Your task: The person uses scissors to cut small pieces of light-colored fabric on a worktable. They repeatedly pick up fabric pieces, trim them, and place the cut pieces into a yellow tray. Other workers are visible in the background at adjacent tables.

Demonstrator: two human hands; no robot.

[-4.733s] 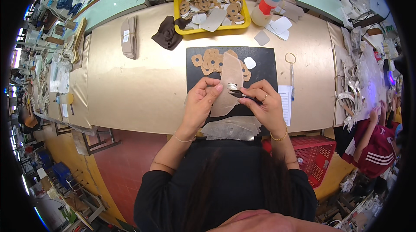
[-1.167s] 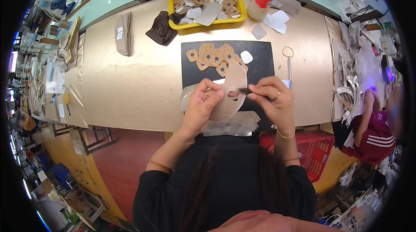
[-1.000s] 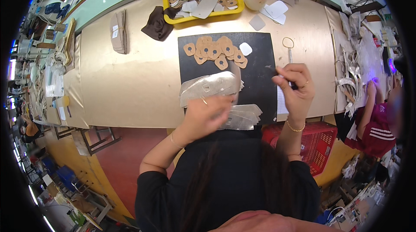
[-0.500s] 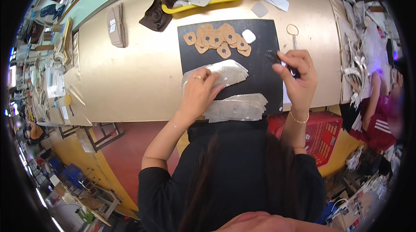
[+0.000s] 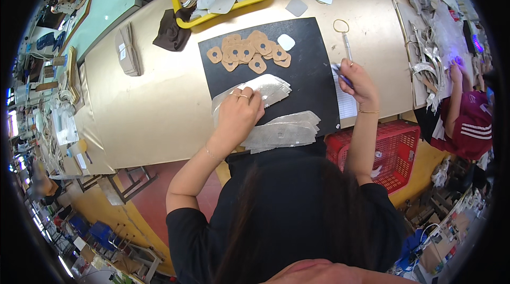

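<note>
My left hand (image 5: 241,110) rests on the upper fan of silvery mesh pieces (image 5: 272,86), fingers curled together over its left part; the fingertips are partly hidden. Closer to my body lies a second fan of silvery mesh pieces (image 5: 287,129). Both fans lie on a black mat (image 5: 311,66). My right hand (image 5: 360,83) is closed around a dark blue pen (image 5: 344,75), above a lined paper sheet (image 5: 346,102) partly under the mat's right edge. Tan rounded pieces with dark holes (image 5: 245,51) form a pile on the mat's far half, beside a white rounded piece (image 5: 286,42).
A yellow tray (image 5: 220,17) of tan and white pieces stands at the back, near a dark brown cloth (image 5: 171,32). Folded beige fabric (image 5: 128,53) lies left. A ring-handled tool (image 5: 345,37) lies right. Below the table is a red basket (image 5: 396,151); a co-worker's arm (image 5: 451,109) shows far right.
My right hand has turned and closed in, and the pen now shows over the paper. The left hand stays on the upper fan. The whole view has shifted slightly.
</note>
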